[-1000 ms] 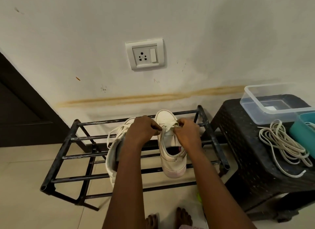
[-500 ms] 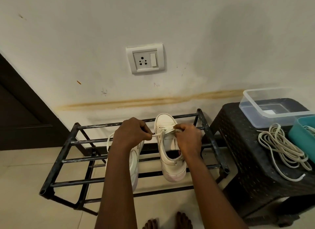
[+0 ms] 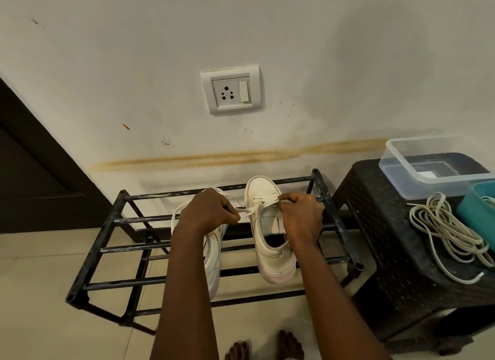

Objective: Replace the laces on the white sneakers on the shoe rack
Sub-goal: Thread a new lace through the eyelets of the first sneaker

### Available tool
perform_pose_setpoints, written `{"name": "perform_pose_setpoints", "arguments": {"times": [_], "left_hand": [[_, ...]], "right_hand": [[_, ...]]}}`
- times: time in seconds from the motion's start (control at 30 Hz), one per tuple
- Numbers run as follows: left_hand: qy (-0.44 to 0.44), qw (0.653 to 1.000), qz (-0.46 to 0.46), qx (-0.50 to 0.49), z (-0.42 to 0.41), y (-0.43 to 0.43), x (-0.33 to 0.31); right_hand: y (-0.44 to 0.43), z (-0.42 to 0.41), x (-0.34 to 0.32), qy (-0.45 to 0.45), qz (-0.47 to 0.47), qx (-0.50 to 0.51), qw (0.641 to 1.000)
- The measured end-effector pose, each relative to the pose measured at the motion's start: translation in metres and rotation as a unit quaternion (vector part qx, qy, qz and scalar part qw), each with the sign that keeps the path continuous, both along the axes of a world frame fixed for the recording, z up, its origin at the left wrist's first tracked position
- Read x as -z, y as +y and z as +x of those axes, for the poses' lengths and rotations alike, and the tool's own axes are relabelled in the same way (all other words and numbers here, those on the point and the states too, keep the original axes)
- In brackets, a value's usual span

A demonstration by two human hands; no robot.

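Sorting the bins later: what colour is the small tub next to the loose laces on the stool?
The tub is teal; head view, right edge.

A black bar rack [image 3: 107, 248] stands on the tiled floor [image 3: 40, 292]. On its top bars one sneaker [image 3: 270, 225] sits under the right hand [image 3: 302, 215], and another [image 3: 214, 258] lies under the left hand [image 3: 207, 212]. Right of the right hand, a dark stool [image 3: 388, 239] on the floor carries a clear tub [image 3: 401, 158], a teal box [image 3: 479, 212] and loose laces [image 3: 450, 231].
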State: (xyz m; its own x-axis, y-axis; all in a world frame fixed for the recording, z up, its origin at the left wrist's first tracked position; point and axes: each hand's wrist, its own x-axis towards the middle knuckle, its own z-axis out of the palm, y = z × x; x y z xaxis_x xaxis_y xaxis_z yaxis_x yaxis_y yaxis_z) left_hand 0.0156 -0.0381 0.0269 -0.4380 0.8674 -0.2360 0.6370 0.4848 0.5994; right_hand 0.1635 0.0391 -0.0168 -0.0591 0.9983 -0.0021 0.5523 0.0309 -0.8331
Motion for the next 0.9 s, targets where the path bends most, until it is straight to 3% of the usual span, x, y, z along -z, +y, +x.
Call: {"name": "perform_pose_setpoints", "arguments": {"times": [0.3, 0.47, 0.6, 0.67, 0.73, 0.9], "left_hand": [[-0.012, 0.997, -0.072, -0.003, 0.012, 0.013, 0.006], [-0.004, 0.995, -0.070, -0.071, 0.018, 0.026, 0.015], [-0.067, 0.993, -0.020, -0.100, 0.025, 0.031, 0.026], [-0.188, 0.964, 0.023, -0.185, 0.026, 0.030, 0.031], [-0.322, 0.913, 0.046, -0.247, 0.031, 0.028, 0.031], [-0.452, 0.831, 0.097, -0.311, 0.043, 0.029, 0.029]], "right_hand": [[0.001, -0.001, 0.000, -0.038, 0.026, -0.008, 0.999], [0.003, -0.001, -0.003, -0.054, 0.037, -0.012, 0.998], [0.002, -0.002, -0.003, -0.056, 0.043, -0.001, 0.998], [0.003, -0.002, -0.003, -0.055, 0.043, -0.001, 0.998], [0.003, -0.002, -0.004, -0.056, 0.043, -0.002, 0.998], [0.003, -0.004, -0.004, -0.053, 0.026, -0.005, 0.998]]}}
